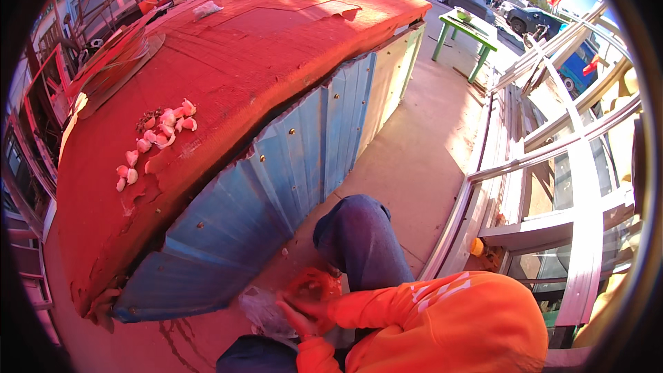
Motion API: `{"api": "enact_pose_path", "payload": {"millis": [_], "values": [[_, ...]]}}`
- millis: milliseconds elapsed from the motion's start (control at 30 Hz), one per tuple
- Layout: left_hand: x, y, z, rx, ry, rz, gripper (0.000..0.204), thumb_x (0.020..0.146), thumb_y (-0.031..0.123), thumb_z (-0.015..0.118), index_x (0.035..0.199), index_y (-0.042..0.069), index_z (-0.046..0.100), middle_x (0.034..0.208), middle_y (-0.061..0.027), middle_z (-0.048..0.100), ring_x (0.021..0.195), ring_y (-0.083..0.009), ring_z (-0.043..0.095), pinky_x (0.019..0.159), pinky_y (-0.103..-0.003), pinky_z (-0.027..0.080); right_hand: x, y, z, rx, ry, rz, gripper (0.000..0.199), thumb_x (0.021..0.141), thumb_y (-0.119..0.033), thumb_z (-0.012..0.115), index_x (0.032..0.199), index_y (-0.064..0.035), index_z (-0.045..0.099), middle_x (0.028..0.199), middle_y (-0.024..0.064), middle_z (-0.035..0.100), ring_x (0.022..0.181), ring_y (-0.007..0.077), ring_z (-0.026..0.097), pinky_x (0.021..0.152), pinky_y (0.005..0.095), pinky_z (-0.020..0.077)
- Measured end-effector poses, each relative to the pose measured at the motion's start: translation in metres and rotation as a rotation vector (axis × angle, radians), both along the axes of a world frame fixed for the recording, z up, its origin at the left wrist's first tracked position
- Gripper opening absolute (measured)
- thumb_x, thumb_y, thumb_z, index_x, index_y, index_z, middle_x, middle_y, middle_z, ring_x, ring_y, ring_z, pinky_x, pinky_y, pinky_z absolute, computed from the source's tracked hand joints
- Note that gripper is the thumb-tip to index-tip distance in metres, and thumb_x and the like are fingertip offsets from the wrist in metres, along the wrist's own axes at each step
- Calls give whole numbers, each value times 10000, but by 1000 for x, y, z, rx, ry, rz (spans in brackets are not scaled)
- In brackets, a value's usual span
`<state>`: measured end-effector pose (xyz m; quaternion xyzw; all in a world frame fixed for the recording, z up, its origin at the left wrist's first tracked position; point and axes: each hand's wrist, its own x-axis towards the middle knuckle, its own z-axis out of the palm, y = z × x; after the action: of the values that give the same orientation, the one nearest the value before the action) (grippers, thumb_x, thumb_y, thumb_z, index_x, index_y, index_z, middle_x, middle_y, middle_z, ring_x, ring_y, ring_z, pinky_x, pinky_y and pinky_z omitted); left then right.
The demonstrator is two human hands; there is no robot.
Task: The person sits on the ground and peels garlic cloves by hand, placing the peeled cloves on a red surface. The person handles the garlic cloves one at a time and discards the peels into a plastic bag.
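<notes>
My left hand (298, 319) and my right hand (319, 308) are close together low in the middle, in front of my bent knees. The fingers of both look drawn together, and whatever lies between them is too small and blurred to make out. Just beyond them is a thin red-orange plastic bag (314, 283), near my right hand. A clear, crumpled plastic bag (261, 309) lies beside my left hand. Pale pieces like garlic cloves (167, 124) sit in a loose cluster on the red-covered top (228, 62), left of my hands.
Blue corrugated metal panels (297, 138) form the side below the red top, close to my knees. White window frames (545, 186) are stacked along the right. A green-legged table (469, 31) with a green bowl (464, 16) stands farther off. An orange-yellow object (478, 246) lies by the frames.
</notes>
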<state>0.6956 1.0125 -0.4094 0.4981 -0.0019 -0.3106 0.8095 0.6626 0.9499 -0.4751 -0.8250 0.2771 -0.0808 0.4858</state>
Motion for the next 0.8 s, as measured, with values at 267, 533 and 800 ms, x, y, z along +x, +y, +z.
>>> {"api": "enact_pose_path", "payload": {"millis": [267,533,800], "values": [[-9,-4,-21,20,-97,-87,673,1060,504,396,1550,47,327,1595,-132,329,1441,-264,335,1219,-412,232,-5,0,-5,9,9,-66,216,943,-89,564,1150,-39,600,1232,129,611,1159,236,569,983,367,442],[15,5,-25,-79,-183,-138,660,1063,473,405,1552,36,325,1606,-140,308,1440,-272,331,1216,-409,239,6,-18,-12,12,18,-96,189,913,-82,587,1094,-42,622,1154,135,633,1090,246,600,934,368,465],[55,6,94,641,-1610,-54,392,1056,270,518,1301,-31,573,1241,-193,650,1028,-298,655,880,-376,533,8,-28,-14,19,38,-129,162,882,-76,609,1038,-45,644,1075,141,655,1022,255,631,884,368,488]]}}
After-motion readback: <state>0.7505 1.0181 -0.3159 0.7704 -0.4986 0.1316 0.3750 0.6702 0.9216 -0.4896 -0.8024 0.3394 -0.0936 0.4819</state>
